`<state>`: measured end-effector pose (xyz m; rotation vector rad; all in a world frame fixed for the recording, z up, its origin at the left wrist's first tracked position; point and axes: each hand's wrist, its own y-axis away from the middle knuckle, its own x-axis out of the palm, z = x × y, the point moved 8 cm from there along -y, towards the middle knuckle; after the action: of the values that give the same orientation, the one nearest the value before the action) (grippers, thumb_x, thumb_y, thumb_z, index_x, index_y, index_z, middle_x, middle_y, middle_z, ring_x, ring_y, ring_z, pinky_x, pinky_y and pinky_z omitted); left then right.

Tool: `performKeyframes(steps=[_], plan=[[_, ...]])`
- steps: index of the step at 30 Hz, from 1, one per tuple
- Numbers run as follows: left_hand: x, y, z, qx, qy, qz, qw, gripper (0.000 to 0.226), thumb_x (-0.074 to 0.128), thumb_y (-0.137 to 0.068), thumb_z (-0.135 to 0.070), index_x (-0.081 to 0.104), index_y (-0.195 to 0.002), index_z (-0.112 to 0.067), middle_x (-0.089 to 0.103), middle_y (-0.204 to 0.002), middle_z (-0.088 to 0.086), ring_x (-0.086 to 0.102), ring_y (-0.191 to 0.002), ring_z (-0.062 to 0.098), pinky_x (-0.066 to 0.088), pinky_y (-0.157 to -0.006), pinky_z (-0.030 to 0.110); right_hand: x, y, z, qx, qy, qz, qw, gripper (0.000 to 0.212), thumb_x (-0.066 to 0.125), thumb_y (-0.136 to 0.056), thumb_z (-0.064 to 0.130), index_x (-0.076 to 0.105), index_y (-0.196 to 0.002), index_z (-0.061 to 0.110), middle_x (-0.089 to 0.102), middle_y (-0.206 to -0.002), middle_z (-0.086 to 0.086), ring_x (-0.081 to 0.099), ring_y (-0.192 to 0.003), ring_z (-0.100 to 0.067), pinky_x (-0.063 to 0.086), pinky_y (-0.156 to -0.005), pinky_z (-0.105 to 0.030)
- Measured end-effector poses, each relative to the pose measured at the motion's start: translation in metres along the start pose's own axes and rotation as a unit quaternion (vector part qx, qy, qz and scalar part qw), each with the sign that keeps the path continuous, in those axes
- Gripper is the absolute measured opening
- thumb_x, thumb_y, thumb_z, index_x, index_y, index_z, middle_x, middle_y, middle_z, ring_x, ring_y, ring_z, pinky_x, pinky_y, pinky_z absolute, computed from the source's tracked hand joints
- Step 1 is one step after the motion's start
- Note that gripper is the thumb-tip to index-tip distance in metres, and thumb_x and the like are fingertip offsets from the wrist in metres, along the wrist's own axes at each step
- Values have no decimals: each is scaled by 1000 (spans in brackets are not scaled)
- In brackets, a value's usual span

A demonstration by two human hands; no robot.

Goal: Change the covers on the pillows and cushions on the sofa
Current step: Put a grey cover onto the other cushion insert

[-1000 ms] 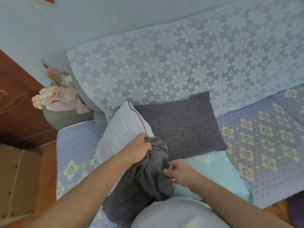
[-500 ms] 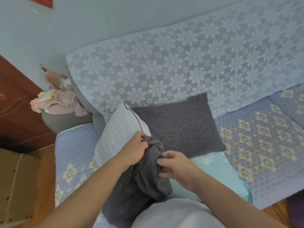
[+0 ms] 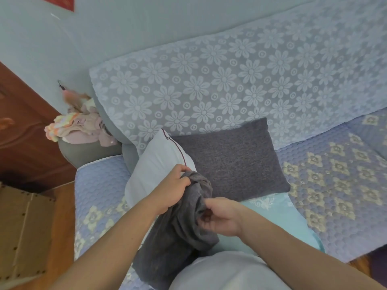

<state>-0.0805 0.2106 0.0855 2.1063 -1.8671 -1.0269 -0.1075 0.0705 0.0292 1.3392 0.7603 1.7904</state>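
Quilted blue sofa seat [image 3: 326, 185] beneath lace-draped backrest [image 3: 230, 86], pale wall [image 3: 125, 28] behind.

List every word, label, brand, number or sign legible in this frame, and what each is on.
None can be read.
Red paper on the wall: cut off by the frame edge, no characters visible.
Grey cover gripped by the left hand and right hand: no tag or print visible.
White pillow, grey cushion, cardboard box: no text.
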Motion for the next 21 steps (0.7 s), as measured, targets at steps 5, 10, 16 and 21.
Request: performKeyframes(steps=[5,10,16,21], plan=[[-3,0,-1,9,-1,-3,1000,25,44,-101,-15,55,-119,-29,63,-115,2,65,-102,16,54,-91,34,17,-12,11,-33,29,2,999,27,52,-97,0,66,-120,-3,71,-114,-21,67,-112,-33,54,-98,-45],[-31,-6,-16,108,-178,-100,973,32,45,-93,-7,53,-106,-35,61,-98,1,61,-89,18,50,-79,37,-2,-7,30,-88,261,-68,959,22,45,-87,-7,66,-85,2,62,-79,-13,60,-63,-18,53,-60,-30],[-54,-16,-39,189,-458,-186,848,33,49,-82,3,52,-104,-22,49,-92,1,46,-92,24,31,-64,36,9,-6,13,-111,254,65,959,38,70,-74,9,62,-110,1,64,-101,-19,63,-96,-28,52,-85,-35],[-54,-22,-11,194,-490,-192,828,27,51,-88,-5,51,-113,-16,50,-100,7,52,-78,27,35,-56,37,14,2,26,-148,216,156,953,31,45,-93,-14,60,-119,-20,66,-121,-25,65,-113,-29,54,-86,-27]])
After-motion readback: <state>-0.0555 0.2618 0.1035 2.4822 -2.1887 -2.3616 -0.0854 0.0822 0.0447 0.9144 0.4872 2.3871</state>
